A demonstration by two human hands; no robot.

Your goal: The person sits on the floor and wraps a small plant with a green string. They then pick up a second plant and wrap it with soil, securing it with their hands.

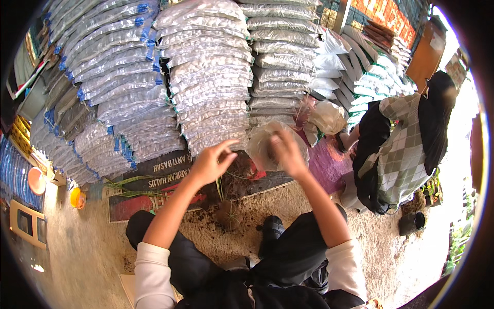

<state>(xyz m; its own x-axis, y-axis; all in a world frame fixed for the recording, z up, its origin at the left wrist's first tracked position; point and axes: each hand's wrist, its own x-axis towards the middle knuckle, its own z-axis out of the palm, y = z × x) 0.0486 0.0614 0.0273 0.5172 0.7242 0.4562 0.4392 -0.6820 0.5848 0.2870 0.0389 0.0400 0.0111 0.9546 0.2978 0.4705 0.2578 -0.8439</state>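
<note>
My left hand (214, 162) is raised over a black printed board (154, 193). Its thumb and forefinger are apart, with nothing visible between them. Motion blurs my right hand (287, 150), which overlaps a translucent plastic bag (262, 148) with something dark inside. Whether the fingers grip the bag cannot be made out. On the floor between my feet is a brown root ball or clump of soil (227, 216) with thin green leaves, and loose soil is scattered around it. Long green leaves (141, 185) lie across the board at its left.
Stacked plastic sacks of white pebbles (210, 77) rise in front of me. A person (401, 143) in a checked vest bends at my right beside a purple sheet (330, 162). A black pot (411, 223), an orange container (77, 198) and a beige plastic frame (27, 224) stand around.
</note>
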